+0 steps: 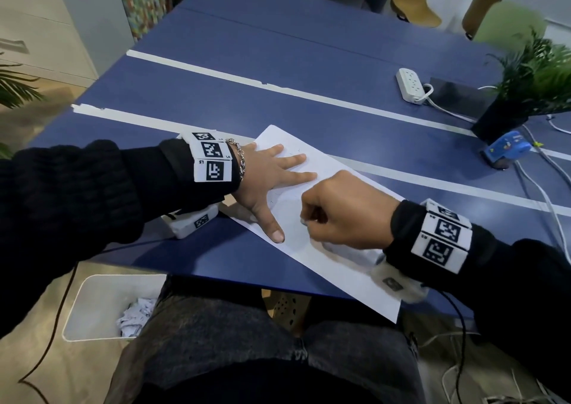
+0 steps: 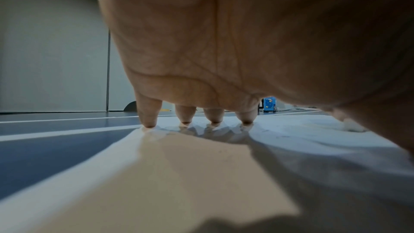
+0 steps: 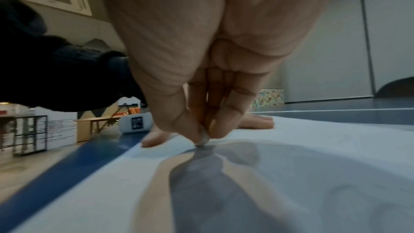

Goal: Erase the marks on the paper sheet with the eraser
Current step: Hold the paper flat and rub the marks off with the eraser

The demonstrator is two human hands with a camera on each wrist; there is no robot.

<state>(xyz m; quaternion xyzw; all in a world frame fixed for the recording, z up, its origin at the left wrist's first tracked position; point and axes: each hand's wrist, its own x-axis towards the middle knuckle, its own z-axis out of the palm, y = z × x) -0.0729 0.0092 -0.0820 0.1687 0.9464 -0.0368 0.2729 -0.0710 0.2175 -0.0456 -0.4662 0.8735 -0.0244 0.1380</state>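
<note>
A white paper sheet (image 1: 349,267) lies slanted on the blue table (image 1: 278,73), its near corner hanging over the front edge. Faint pencil marks (image 1: 279,193) show near its middle. My left hand (image 1: 272,175) lies flat on the sheet's far part, fingers spread and straight; in the left wrist view its fingertips (image 2: 149,124) press the paper (image 2: 291,134). My right hand (image 1: 336,212) is curled, pinching a small white eraser (image 3: 203,141) between thumb and fingers, its tip touching the paper (image 3: 313,157). From the head view the eraser is almost hidden.
A white power strip (image 1: 410,85), a potted plant (image 1: 522,88) and a blue device (image 1: 506,150) with cables stand at the table's right. White tape lines (image 1: 309,94) cross the table. A white bin (image 1: 114,308) with crumpled paper sits on the floor at my left knee.
</note>
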